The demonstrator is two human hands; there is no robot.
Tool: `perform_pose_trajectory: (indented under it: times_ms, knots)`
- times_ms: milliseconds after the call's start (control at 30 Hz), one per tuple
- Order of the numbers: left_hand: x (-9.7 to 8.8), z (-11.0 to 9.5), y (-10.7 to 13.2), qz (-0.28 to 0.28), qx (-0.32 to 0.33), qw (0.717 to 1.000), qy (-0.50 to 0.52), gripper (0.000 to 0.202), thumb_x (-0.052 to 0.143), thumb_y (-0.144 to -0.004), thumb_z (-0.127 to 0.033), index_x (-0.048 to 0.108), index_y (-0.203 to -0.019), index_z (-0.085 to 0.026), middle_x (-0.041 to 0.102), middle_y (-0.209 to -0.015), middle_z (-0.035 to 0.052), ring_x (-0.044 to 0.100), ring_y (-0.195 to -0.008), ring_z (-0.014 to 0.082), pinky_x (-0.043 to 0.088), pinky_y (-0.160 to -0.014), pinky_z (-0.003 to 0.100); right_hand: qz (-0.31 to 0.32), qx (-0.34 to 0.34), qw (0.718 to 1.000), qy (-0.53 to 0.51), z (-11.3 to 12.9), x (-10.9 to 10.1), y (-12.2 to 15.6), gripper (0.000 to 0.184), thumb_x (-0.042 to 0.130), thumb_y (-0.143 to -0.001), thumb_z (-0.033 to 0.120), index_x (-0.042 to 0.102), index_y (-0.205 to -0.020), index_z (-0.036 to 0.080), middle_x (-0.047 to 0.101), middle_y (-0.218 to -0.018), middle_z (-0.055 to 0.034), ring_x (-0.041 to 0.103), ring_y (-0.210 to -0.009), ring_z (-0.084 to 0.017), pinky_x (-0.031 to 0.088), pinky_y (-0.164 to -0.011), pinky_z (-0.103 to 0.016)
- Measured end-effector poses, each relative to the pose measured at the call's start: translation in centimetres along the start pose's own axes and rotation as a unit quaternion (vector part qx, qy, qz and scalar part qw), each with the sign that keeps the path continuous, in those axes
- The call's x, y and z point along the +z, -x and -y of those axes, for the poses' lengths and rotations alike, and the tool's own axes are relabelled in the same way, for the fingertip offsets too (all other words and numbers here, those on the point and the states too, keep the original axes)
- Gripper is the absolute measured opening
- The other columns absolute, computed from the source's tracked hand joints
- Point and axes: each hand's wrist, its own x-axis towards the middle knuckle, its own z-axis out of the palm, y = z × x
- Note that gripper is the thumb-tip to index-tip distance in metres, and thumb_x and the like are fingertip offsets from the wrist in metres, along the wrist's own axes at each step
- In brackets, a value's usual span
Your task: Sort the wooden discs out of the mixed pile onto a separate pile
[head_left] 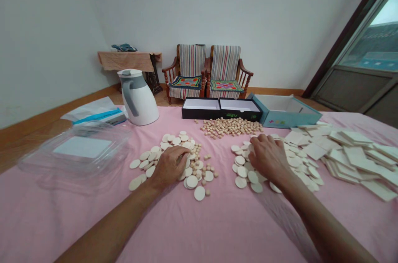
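Observation:
My left hand (171, 164) rests at the left heap of round pale wooden discs (150, 171), where small wooden cubes (199, 165) lie mixed in. Its fingers are bent and closed; whatever is under the fingertips is hidden. On the right heap of wooden discs (241, 171), my right hand (269, 157) is lowered with fingers curled down and drawn together. Its palm side faces away, so anything pinched there cannot be seen. A larger heap of small wooden cubes (230, 126) lies beyond, between the two hands.
Square wooden tiles (356, 157) are piled at the right. Behind stand a black two-part box (200, 114) and a light blue box (281, 121). A white jug (141, 103), a clear plastic container (76, 163) and a blue-white packet (99, 118) occupy the left of the pink cloth (199, 230).

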Motion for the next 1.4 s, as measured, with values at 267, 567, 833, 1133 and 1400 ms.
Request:
perform_pose_trajectory:
  times_ms: [267, 567, 833, 1133, 1400]
  knots:
    - [-0.2, -0.2, 0.0, 0.003, -0.005, 1.000, -0.006, 0.016, 0.051, -0.085, -0.019, 0.066, -0.090, -0.017, 0.069, -0.089, 0.0050, 0.063, -0.086, 0.0189, 0.048, -0.081, 0.033, 0.097, -0.178, 0.949, -0.240, 4.8, 0.3, 2.3, 0.016, 0.048, -0.081, 0.020, 0.059, -0.092, 0.018, 0.060, -0.089, -0.0060, 0.054, -0.077, -0.015, 0.033, -0.066, -0.026]
    - [-0.2, -0.3, -0.1, -0.007, 0.002, 1.000, -0.005, 0.015, 0.052, -0.082, -0.015, 0.066, -0.089, -0.017, 0.070, -0.089, 0.0042, 0.064, -0.085, 0.0184, 0.048, -0.080, 0.033, 0.090, -0.190, 0.954, -0.216, 7.3, 2.8, 3.4, 0.013, 0.045, -0.078, 0.016, 0.057, -0.084, 0.017, 0.061, -0.084, -0.0063, 0.054, -0.072, -0.015, 0.027, -0.060, -0.026]
    - [-0.1, -0.1, 0.0, -0.002, -0.001, 1.000, 0.003, 0.015, 0.052, -0.084, -0.016, 0.066, -0.090, -0.018, 0.070, -0.089, 0.0041, 0.064, -0.085, 0.0181, 0.048, -0.082, 0.033, 0.103, -0.109, 0.968, -0.203, 5.2, 2.8, -3.8, 0.011, 0.051, -0.076, 0.017, 0.060, -0.082, 0.018, 0.065, -0.080, -0.0054, 0.056, -0.069, -0.014, 0.029, -0.057, -0.024]
    - [-0.2, 0.0, 0.1, 0.000, 0.000, 1.000, 0.014, 0.015, 0.053, -0.083, -0.014, 0.066, -0.090, -0.018, 0.070, -0.088, 0.0037, 0.063, -0.085, 0.0177, 0.048, -0.080, 0.032, -0.001, 0.003, 0.987, -0.161, 4.6, 4.4, -12.2, 0.023, 0.045, -0.082, 0.014, 0.062, -0.097, 0.013, 0.067, -0.093, -0.0133, 0.060, -0.088, -0.021, 0.037, -0.070, -0.027]
    - [-0.1, -0.1, 0.0, 0.000, -0.002, 1.000, 0.008, 0.015, 0.052, -0.084, -0.015, 0.065, -0.090, -0.018, 0.069, -0.088, 0.0043, 0.063, -0.085, 0.0181, 0.048, -0.080, 0.032, 0.099, -0.225, 0.911, -0.332, 6.2, 4.0, -6.6, 0.015, 0.056, -0.071, 0.010, 0.063, -0.083, 0.015, 0.066, -0.076, -0.0026, 0.057, -0.067, -0.011, 0.038, -0.060, -0.020]
